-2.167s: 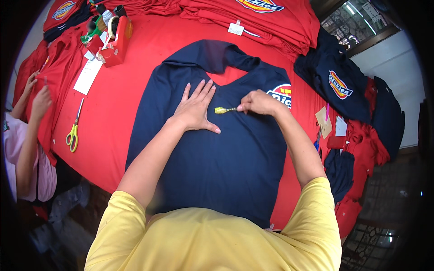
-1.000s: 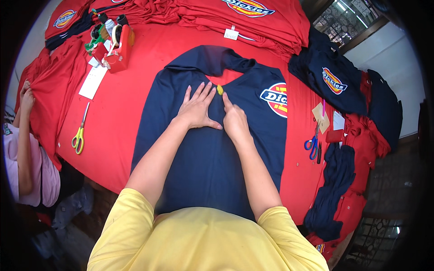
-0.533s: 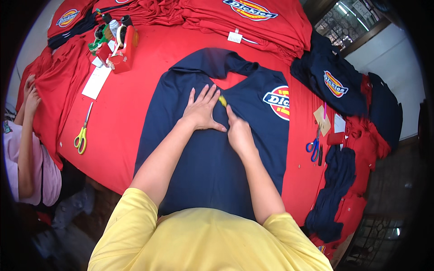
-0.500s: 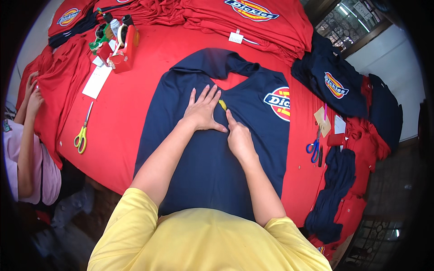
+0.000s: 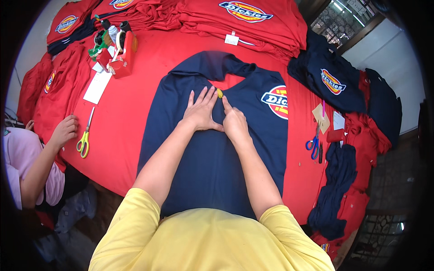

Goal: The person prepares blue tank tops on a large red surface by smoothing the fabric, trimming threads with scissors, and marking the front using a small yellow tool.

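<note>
A navy sweatshirt [image 5: 194,171] lies spread before me, its neck opening at the far side and a coloured oval logo patch [image 5: 275,101] toward the right. My left hand [image 5: 202,110] rests flat on it with the fingers spread, just below the neck opening. Beside it, my right hand [image 5: 235,123] is closed with its index finger stretched along a small yellow tool [image 5: 220,93]. Only that tool's yellow end shows at the neckline, so I cannot tell its exact kind. The two thumbs nearly meet on the fabric.
Yellow-handled scissors [image 5: 83,143] and white paper [image 5: 97,88] lie left, below a red tape dispenser [image 5: 122,67]. Right are blue-handled scissors [image 5: 312,144]. Red garments [image 5: 266,31] are piled at the back, navy ones [image 5: 312,72] at right. A co-worker's hand [image 5: 66,131] is at the left edge.
My right hand and the yellow tool have shifted slightly up and left toward the neckline. My left hand stays put. The co-worker's hand has come down toward the yellow-handled scissors.
</note>
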A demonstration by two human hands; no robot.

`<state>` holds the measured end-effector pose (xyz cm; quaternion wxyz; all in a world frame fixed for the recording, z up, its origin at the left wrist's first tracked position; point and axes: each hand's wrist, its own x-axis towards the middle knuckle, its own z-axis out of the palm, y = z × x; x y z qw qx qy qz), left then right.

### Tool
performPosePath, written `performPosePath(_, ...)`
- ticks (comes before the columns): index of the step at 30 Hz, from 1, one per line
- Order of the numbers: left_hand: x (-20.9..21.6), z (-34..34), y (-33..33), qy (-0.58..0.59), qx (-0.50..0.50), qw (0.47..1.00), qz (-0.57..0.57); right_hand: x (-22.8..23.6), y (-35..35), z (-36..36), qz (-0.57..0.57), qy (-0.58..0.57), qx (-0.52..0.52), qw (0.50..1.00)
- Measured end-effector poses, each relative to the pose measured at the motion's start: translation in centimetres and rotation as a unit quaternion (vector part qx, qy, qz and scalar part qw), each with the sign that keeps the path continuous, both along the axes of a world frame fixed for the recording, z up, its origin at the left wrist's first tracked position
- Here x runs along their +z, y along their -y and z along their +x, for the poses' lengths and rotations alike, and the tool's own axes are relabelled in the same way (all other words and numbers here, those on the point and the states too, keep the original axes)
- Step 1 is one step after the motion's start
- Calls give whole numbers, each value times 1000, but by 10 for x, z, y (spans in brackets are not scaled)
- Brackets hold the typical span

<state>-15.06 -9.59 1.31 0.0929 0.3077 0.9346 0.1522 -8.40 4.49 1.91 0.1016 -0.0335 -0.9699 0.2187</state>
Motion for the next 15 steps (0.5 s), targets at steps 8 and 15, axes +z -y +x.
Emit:
performPosePath(8,-2,2,0,1,5,1000,21,0,-8,0,-12,3,14,1000)
performPosePath(15,-5,4,1,2,6,1000,9,12,-13,80,-47,62,58,995)
